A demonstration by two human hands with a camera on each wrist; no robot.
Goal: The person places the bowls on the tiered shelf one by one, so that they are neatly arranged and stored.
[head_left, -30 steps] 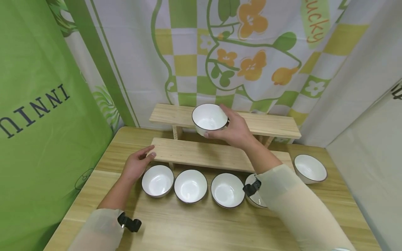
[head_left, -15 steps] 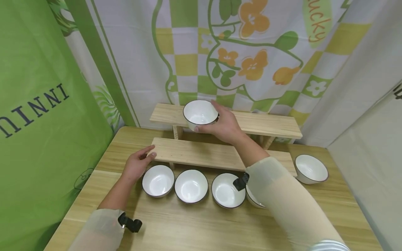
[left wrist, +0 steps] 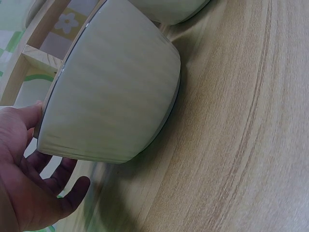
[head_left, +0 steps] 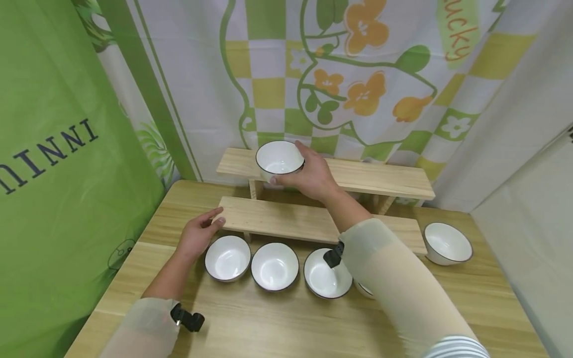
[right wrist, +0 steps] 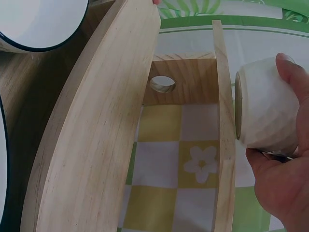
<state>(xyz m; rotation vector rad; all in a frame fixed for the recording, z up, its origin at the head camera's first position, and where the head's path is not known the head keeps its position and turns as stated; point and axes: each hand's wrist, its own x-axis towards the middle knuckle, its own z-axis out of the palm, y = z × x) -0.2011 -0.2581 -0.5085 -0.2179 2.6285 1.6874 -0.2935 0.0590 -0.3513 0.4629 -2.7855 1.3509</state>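
My right hand (head_left: 315, 171) grips a white bowl (head_left: 278, 158) with a dark rim, thumb at the near side and fingers behind. It holds this bowl (right wrist: 268, 106) over the left part of the upper wooden shelf (head_left: 380, 176); a narrow gap shows under its base in the right wrist view. My left hand (head_left: 199, 233) holds the left end of the lower wooden shelf (head_left: 277, 216) between thumb and fingers. Just below that hand stands another white bowl (head_left: 228, 258), which fills much of the left wrist view beside the left hand (left wrist: 34, 174).
More white bowls (head_left: 275, 267) stand in a row before the lower shelf, one partly hidden by my right sleeve (head_left: 403, 273). Another bowl (head_left: 447, 243) sits right of the shelves. A patterned curtain (head_left: 268, 64) hangs close behind, and a green cloth (head_left: 67, 199) borders the table's left.
My right hand has carried the bowl leftward along the upper shelf and slightly farther back. My left hand has stayed at the lower shelf's end. The bowls on the table have not moved.
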